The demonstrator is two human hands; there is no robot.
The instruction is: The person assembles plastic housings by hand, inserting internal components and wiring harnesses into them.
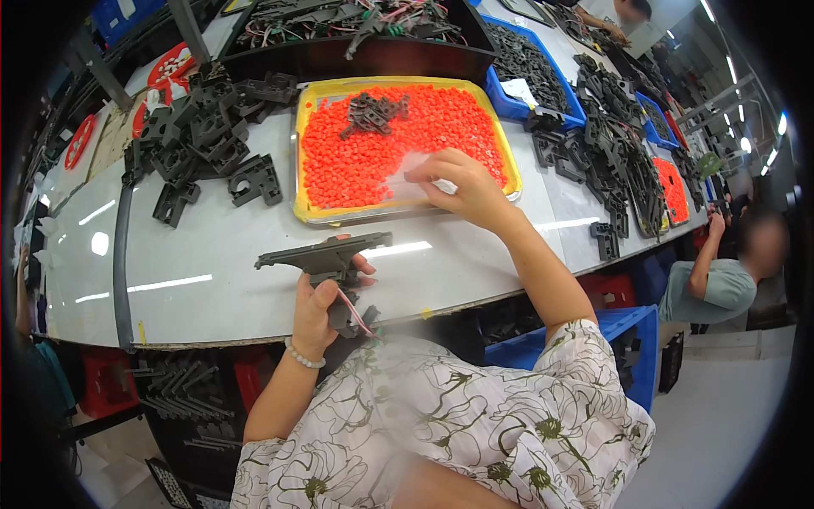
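right hand (465, 188): fingertips blurred over orange pieces (373, 157); any grip unclear
black part (326, 254): lower end hidden by left hand (318, 310)
co-worker (721, 280): cut off by table edge (475, 297)

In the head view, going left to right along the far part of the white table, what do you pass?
Red rings → pile of black plastic brackets → yellow tray of orange pellets → blue bin of black parts → heap of black frames → second orange pellet tray.

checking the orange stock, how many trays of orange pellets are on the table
2: a yellow tray under the right hand, and a second tray at the table's far right, partly hidden by black parts; more may be hidden.
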